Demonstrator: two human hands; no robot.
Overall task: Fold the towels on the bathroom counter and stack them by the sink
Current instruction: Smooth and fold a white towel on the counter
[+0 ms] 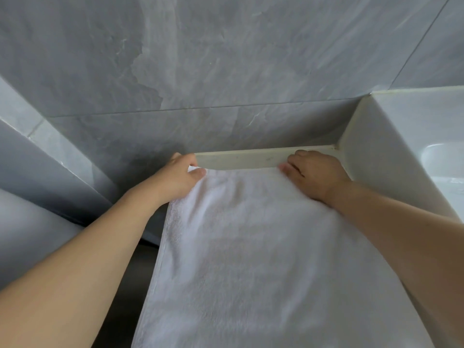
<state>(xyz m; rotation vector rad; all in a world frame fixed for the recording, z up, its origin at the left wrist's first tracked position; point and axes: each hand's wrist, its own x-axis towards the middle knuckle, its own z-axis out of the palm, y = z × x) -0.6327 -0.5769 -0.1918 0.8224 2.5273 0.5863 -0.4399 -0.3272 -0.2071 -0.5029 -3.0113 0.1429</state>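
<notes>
We have the towel (263, 247) spread on the worktop beside the sink (437, 156), left hand (179, 175) and right hand (316, 175) pinching its far corners. Soft, light and limp, it is best held by corners.

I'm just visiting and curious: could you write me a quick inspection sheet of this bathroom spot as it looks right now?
Surface: pale ledge along the wall, mostly under the towel.
Job's things: one white towel spread flat; no stack seen.
Clutter: nothing seen.
Hands: left hand pinches the far left corner; right hand grips the far right corner.
Cables: nothing seen.
Surroundings: grey tiled wall; white sink at right.
</notes>
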